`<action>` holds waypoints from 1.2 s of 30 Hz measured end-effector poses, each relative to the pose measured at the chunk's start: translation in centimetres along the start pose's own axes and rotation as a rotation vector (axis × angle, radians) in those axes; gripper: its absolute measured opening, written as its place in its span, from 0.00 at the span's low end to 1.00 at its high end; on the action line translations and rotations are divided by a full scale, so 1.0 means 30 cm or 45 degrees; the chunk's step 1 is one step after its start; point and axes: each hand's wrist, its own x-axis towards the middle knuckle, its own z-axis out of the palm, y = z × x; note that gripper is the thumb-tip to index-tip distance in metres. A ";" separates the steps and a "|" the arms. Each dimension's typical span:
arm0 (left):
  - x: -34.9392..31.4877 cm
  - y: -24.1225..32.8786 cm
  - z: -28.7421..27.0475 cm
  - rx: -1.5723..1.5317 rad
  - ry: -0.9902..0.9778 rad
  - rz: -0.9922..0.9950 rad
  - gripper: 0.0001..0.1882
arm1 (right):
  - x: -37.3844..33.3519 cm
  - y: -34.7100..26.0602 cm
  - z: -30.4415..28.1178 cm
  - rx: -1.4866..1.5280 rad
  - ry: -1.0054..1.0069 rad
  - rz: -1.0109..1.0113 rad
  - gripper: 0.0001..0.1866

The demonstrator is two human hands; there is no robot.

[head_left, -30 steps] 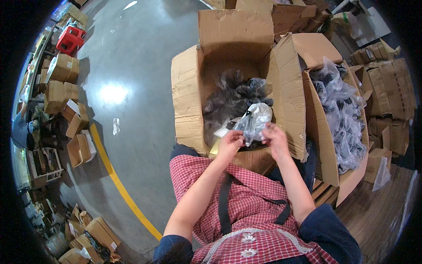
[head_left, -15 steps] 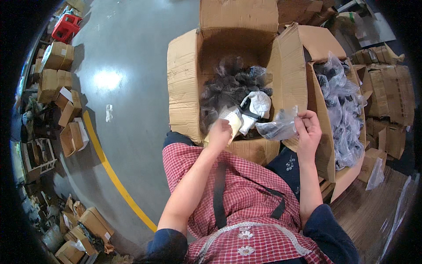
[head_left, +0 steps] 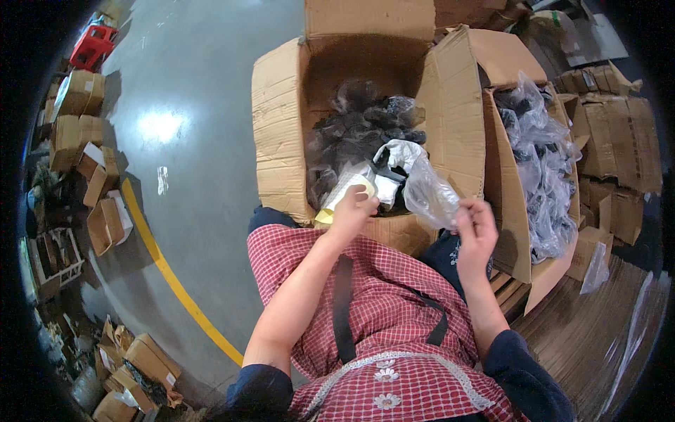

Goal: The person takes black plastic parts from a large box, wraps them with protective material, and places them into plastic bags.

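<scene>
In front of me stands an open cardboard box (head_left: 276,133) with dark items in clear plastic bags (head_left: 358,130) inside. Over its near edge, my left hand (head_left: 351,214) has its fingers closed on a pale sheet with a yellow edge (head_left: 343,184), apparently a label sheet. A clear plastic bag (head_left: 430,195) stretches up to the right, its end pinched between the thumb and fingers of my right hand (head_left: 477,228). Next to the bag lies a white and black item (head_left: 399,153), partly covered by it; I cannot tell its kind.
A second carton (head_left: 506,183) full of bagged dark items (head_left: 538,165) leans at the right. More flattened and stacked cardboard (head_left: 619,141) lies beyond it. A yellow floor line (head_left: 165,264) runs at the left, with small boxes (head_left: 105,225) and a red plastic stool (head_left: 91,46) past it.
My right hand has come lower and nearer to me, drawing the bag's end along, so the bag now slants down from the white item. More of the sheet shows. The whole view has shifted slightly.
</scene>
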 end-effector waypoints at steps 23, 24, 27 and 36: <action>0.008 0.128 -0.231 1.560 0.663 0.590 0.14 | 0.365 0.512 0.219 -1.766 -0.693 -0.073 0.16; -0.005 0.145 -0.219 1.658 0.602 0.571 0.13 | 0.384 0.582 0.231 -1.804 -0.726 -0.056 0.16; -0.033 0.137 -0.196 1.977 0.362 0.475 0.13 | 0.427 0.719 0.242 -1.862 -0.800 -0.039 0.19; -0.018 0.020 -0.176 2.143 0.241 0.483 0.16 | 0.400 0.202 0.162 -1.953 -1.058 0.383 0.16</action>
